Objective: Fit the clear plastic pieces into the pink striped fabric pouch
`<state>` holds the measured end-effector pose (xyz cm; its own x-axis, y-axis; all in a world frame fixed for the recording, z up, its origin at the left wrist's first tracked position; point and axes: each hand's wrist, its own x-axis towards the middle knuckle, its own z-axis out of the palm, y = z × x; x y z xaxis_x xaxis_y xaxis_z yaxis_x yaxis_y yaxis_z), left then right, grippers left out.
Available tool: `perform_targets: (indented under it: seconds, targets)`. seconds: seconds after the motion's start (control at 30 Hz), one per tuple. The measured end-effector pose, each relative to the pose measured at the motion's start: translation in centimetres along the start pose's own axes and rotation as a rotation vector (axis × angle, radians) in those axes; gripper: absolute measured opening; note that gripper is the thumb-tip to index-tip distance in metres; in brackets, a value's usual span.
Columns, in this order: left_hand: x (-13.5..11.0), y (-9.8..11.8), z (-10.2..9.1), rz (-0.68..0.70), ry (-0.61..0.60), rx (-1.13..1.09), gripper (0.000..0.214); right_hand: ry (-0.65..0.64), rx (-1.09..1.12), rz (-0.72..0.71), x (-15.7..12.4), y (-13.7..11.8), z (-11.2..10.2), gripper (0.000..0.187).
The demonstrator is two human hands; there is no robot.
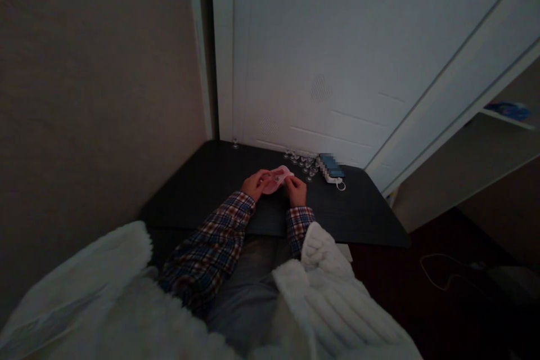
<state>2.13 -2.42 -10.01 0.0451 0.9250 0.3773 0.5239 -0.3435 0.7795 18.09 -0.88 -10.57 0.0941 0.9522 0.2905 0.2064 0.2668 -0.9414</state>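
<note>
Over the middle of the black table (181, 191), a pink item (274, 182) is held between two hands. Its left end is grasped by the fingers of the left hand (255, 184), with the thumb laid over its edge; its right end is pinched between the bent fingers and thumb of the right hand (296, 190). Whether the item also touches the table cannot be told. Just beyond it, towards the back edge, small clear pieces (304, 162) are scattered in a loose group, and another clear piece (235, 144) is set well apart at the far left corner. To the right of the group, a phone (331, 165) is seen with its screen blurred, and a white loop (341, 184) is seen at its near end. Both wrists are covered by plaid sleeves (230, 214). Behind the table, a white door (295, 39) is seen.
</note>
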Motion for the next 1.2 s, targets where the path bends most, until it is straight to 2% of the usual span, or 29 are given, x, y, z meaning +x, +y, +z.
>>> perform_targets:
  seconds: [0.27, 0.5, 0.87, 1.2]
  targets:
    - [0.0, -1.2, 0.3, -0.059, 0.003, 0.022, 0.031, 0.039, -0.024, -0.083, -0.1, 0.2, 0.4, 0.036]
    - [0.0, -1.1, 0.4, -0.077, -0.003, -0.011, 0.031, 0.019, -0.04, -0.1, -0.3, -0.1, 0.5, 0.034]
    - [0.1, -1.0, 0.4, -0.09, -0.007, 0.027, 0.037, 0.054, -0.032, -0.069, -0.1, -0.2, 0.2, 0.038]
    - [0.0, -0.5, -0.1, -0.108, 0.002, 0.044, 0.037, 0.005, -0.003, -0.072, -0.2, 0.0, 0.3, 0.04]
